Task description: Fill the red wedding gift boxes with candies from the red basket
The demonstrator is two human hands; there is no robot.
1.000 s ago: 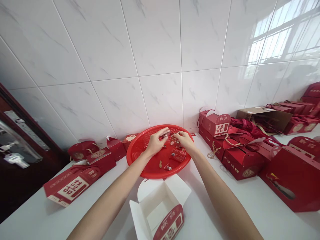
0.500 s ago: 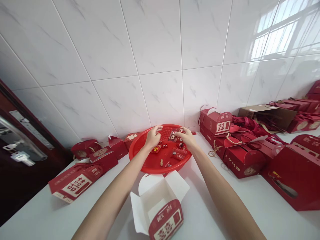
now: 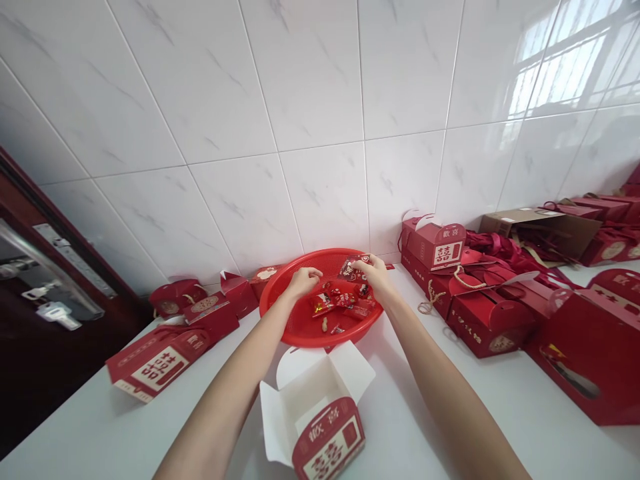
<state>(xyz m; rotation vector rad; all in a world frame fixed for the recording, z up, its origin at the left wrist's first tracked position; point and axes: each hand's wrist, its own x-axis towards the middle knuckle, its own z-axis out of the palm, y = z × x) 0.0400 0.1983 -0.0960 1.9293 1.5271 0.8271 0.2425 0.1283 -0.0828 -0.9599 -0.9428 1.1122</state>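
Observation:
A red plastic basket (image 3: 280, 319) stands against the wall, with several shiny red snack packets (image 3: 345, 299) and a peanut (image 3: 325, 325) lying in it. My right hand (image 3: 377, 272) pinches a dark red snack packet (image 3: 350, 267) above the basket's right side. On the left, my left hand (image 3: 303, 281) hovers over the basket, holding nothing, its fingers loosely bent and a little apart. Between my forearms stands a red and white gift box (image 3: 313, 407), its flaps spread and its white inside showing.
Folded red gift boxes (image 3: 160, 363) sit at the left by a dark door with keys (image 3: 57, 313) in its lock. More red boxes (image 3: 493, 320) crowd the right side, with ribbons (image 3: 493, 247) and a cardboard carton (image 3: 520, 220) behind. A tiled wall (image 3: 325, 193) bounds the table.
My left hand has moved slightly left and down, and more red packets show in the middle of the basket. My right hand still holds the dark red packet.

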